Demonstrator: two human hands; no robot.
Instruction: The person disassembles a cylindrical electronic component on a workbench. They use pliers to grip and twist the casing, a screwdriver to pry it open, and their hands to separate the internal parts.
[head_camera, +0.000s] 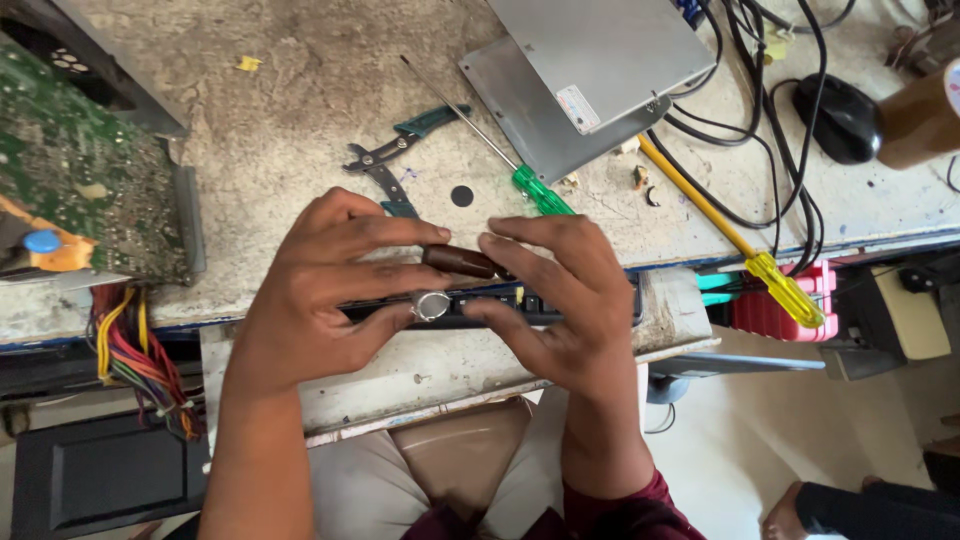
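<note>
Above the black keyboard (560, 305), left hand (320, 290) and right hand (565, 300) pinch a brown cylinder (460, 261), axis horizontal between fingertips.

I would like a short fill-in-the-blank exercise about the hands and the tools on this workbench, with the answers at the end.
1. The left hand and the right hand hold a dark brown cylinder between their ____.
2. The screwdriver just beyond the hands has a ____ handle.
3. The long screwdriver at the bench's right edge has a ____ handle.
4. The pliers lie on the bench beyond the ____ hand.

Missing words: fingertips; green; yellow; left
</note>
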